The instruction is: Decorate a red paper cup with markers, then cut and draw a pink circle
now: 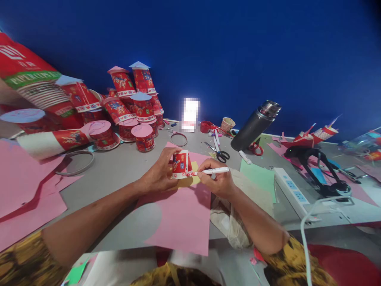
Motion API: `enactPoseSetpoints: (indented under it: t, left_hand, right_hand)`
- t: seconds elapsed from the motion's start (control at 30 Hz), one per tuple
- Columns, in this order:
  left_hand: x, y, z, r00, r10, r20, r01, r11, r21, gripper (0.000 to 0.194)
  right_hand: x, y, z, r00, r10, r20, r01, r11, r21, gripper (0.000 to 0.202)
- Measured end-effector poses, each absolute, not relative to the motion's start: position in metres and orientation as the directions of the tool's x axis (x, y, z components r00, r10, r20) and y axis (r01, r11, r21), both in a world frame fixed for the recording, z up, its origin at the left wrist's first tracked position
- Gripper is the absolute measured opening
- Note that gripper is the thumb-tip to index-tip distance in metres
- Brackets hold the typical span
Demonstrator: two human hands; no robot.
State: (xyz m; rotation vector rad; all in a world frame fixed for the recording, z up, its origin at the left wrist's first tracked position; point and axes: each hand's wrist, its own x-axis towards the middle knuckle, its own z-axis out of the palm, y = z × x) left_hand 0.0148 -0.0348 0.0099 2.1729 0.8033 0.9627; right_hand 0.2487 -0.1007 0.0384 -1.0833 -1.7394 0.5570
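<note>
In the head view, my left hand (160, 170) is wrapped round the left side of a red printed paper cup (180, 163), whose white rim is at the bottom. My right hand (216, 179) grips a white marker pen (216, 171), its tip at the lower right of the cup near the white band. Whether the tip touches the cup I cannot tell. Under both hands lie a yellow paper piece (190, 182) and a pink paper sheet (187, 222) with a round cut-out on its left.
Stacked red cups (144, 137) with paper tops stand at the left. Ahead are a bright phone-like screen (190, 115), black-handled scissors (222, 155), several markers and a dark thermos (253, 127). A power strip (291, 190) and a black stand (318, 167) are at the right.
</note>
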Motion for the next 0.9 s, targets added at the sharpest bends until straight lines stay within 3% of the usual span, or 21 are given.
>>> enactPoseSetpoints:
  t: [0.57,0.9]
  left_hand:
    - [0.0124,-0.0301,0.0018,0.558,0.666,0.495,0.262,-0.707,0.657,0.073]
    - [0.0159,-0.033,0.0062,0.541,0.67,0.509,0.276,-0.713,0.645,0.071]
  right_hand:
    - [0.2468,-0.1022,0.0384,-0.214,0.794,0.569,0.487,0.592,-0.642,0.009]
    - [0.2463,-0.104,0.0389,-0.208,0.806,0.554,0.508,0.574,-0.643,0.009]
